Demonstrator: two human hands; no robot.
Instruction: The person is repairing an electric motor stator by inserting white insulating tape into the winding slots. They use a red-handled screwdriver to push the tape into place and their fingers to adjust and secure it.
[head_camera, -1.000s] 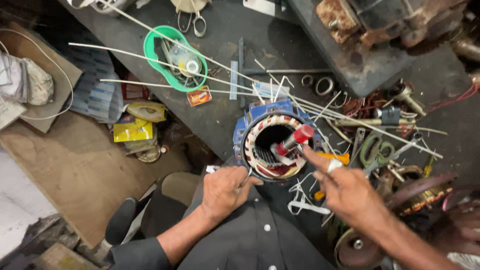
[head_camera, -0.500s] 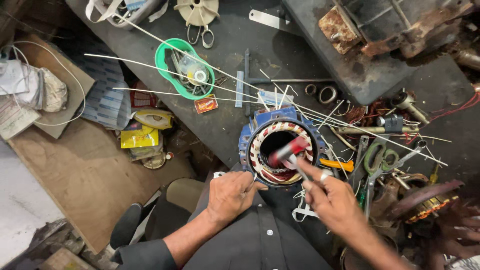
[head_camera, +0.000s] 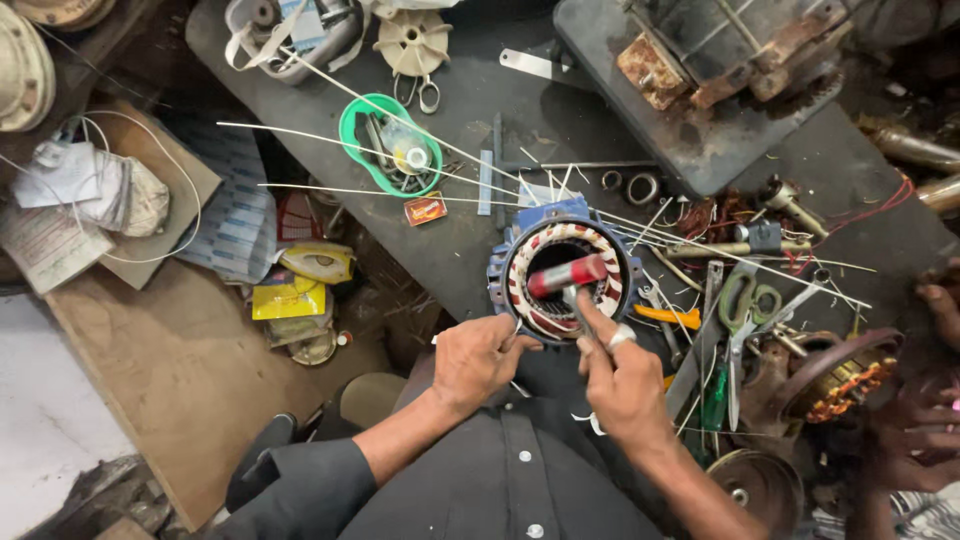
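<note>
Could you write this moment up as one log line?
left hand: steadies blue motor stator at near rim | right hand: holds red-headed mallet over stator bore | green-handled scissors: lying to the right

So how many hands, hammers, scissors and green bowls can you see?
Hands: 2, left hand and right hand
Hammers: 1, hammer
Scissors: 1, scissors
Green bowls: 1, green bowl
Total: 5

left hand (head_camera: 482, 358) curled palm-down, right hand (head_camera: 622, 380) fisted, forefinger extended
</note>
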